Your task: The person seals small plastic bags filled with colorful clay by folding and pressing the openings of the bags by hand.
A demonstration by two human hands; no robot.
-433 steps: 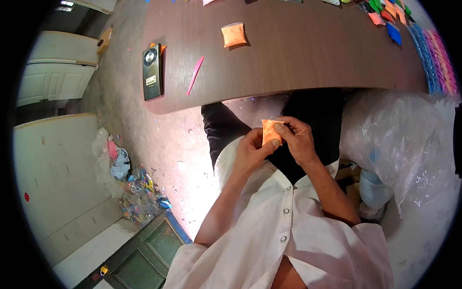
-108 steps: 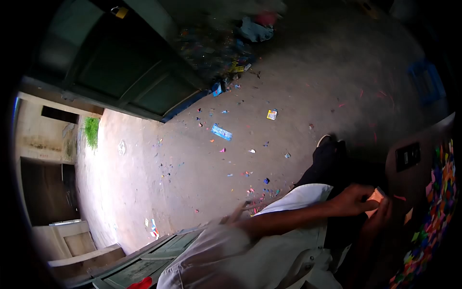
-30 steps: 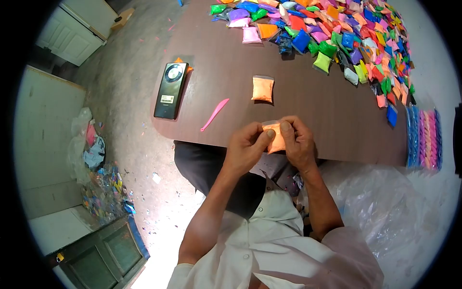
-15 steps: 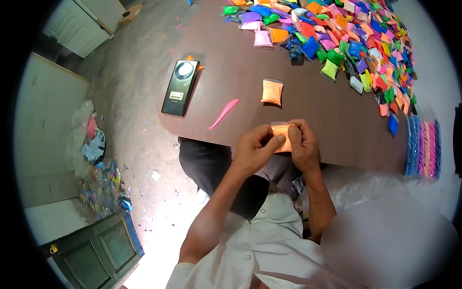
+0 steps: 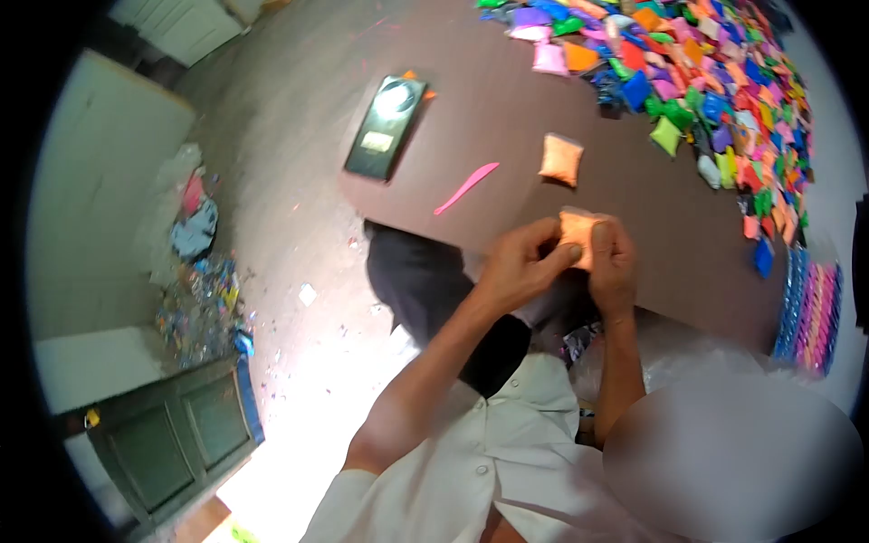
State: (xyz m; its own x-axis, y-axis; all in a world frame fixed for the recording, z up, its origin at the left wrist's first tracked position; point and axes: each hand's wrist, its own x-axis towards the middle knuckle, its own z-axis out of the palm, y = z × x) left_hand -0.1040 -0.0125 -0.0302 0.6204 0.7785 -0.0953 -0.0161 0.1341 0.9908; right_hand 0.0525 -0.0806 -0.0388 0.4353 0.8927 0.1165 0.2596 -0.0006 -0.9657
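A small clear packet with orange filling [image 5: 577, 239] is held between my two hands at the table's near edge. My left hand [image 5: 532, 264] pinches its left side, the thumb lying across the front. On its right side, my right hand [image 5: 613, 264] is closed with the thumb pressed to the packet; its other fingers are partly hidden behind. Just beyond my hands, a second orange packet [image 5: 561, 160] lies flat on the brown table [image 5: 498, 118]. A pink plastic knife-like tool [image 5: 466, 188] rests to the left of it.
A dark phone [image 5: 386, 129] lies near the table's left edge, with an orange bit under it. A large heap of colourful packets [image 5: 697, 81] covers the far right. Bundled blue and pink twisted strips [image 5: 810, 312] sit at the right edge. Plastic scraps [image 5: 199, 303] litter the floor at left.
The camera view has turned, so the table and its things appear farther right, tilted and slightly higher. Both hands keep hold of the orange packet, with little change in grip.
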